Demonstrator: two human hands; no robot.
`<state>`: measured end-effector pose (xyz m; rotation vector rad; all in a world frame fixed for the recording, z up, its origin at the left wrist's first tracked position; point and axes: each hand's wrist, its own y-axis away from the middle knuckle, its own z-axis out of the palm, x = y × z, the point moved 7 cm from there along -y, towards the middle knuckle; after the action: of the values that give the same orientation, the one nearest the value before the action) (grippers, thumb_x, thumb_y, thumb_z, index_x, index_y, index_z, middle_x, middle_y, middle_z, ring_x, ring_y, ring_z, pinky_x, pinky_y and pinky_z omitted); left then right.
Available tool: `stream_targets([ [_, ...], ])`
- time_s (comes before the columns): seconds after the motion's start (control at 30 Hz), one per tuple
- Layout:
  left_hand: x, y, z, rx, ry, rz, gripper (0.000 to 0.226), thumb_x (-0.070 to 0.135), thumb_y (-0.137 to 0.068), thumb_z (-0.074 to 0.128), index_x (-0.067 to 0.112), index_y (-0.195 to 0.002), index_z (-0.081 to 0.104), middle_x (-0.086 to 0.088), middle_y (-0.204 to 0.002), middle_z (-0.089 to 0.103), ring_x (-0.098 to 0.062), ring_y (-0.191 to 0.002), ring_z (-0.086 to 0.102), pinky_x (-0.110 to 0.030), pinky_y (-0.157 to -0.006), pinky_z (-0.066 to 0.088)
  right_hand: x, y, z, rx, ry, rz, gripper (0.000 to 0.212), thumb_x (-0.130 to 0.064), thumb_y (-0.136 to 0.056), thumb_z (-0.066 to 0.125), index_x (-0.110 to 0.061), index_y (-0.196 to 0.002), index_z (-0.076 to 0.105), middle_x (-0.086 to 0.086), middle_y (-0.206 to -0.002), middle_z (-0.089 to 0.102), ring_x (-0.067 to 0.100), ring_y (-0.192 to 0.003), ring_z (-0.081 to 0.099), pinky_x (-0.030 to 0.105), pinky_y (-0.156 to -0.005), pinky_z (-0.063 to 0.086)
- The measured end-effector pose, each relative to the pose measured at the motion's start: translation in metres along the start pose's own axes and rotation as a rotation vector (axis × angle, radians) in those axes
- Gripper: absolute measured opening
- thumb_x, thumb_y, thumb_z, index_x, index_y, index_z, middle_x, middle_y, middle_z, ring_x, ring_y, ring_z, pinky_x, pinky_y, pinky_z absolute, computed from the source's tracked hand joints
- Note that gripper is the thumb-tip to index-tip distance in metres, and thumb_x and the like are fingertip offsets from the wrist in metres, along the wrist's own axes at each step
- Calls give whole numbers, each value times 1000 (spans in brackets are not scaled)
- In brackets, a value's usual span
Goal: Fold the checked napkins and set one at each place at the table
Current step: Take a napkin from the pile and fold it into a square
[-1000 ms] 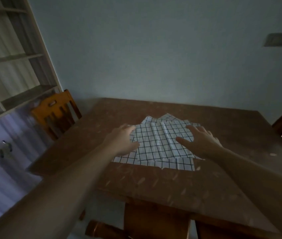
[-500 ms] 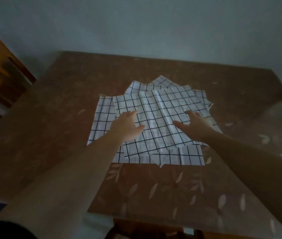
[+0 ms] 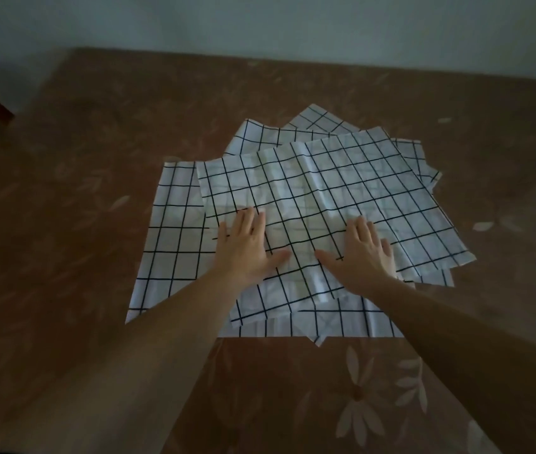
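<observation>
Several checked napkins [image 3: 292,198] lie fanned in a loose, unfolded stack on the brown flower-patterned table [image 3: 80,142], and I see both palms laid flat on the topmost one. My left hand [image 3: 247,250] and right hand [image 3: 363,253] press its near half, fingers straight and spread, thumbs pointing toward each other, gripping nothing. Creases run across the cloth between them.

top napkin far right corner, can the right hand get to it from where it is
Probably yes: the right hand lies flat on the top napkin, and only bare cloth lies between it and that far corner. It would take a forward stretch.
</observation>
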<state>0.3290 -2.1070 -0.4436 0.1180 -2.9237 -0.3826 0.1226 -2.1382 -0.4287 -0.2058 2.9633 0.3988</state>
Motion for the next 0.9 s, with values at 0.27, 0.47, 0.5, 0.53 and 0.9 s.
stream_targets([
  [0.27,14,30,4,88,37,-13,91,77,-88,22,18,-156,6,-5,-165,0,-23,-151,-3,-53,-119,3,-6,20,2,84,-92,-81,69,-55,-90,43,-18,-147,30,2,-157,26,20,-147,19,49,-118,20],
  [0.47,29,64,17,42,79,-52,85,72,-91,26,22,-156,4,-2,-165,-6,-21,-151,-9,-51,-121,0,-9,49,-11,176,-237,-121,14,-23,-95,49,-27,-100,62,-9,-113,63,12,-109,57,38,-102,39],
  [0.5,32,70,20,32,76,-58,85,72,-91,26,23,-156,3,-1,-165,-6,-21,-151,-9,-51,-121,0,-7,53,-12,186,-256,-105,16,-20,-95,48,-25,-92,62,-9,-100,65,10,-93,61,37,-96,44],
  [0.53,35,76,22,27,73,-63,84,71,-91,27,23,-156,3,-1,-165,-5,-21,-151,-8,-50,-121,1,-5,57,-13,186,-258,-89,19,-19,-96,47,-23,-87,63,-9,-88,64,8,-78,59,35,-88,47],
  [0.9,78,115,-54,307,172,98,74,44,-88,60,25,-149,24,-2,-156,30,-22,-145,25,-49,-115,27,16,115,-86,117,-183,-249,30,-25,-100,40,-19,-80,61,0,-71,62,20,-64,60,28,-49,42],
])
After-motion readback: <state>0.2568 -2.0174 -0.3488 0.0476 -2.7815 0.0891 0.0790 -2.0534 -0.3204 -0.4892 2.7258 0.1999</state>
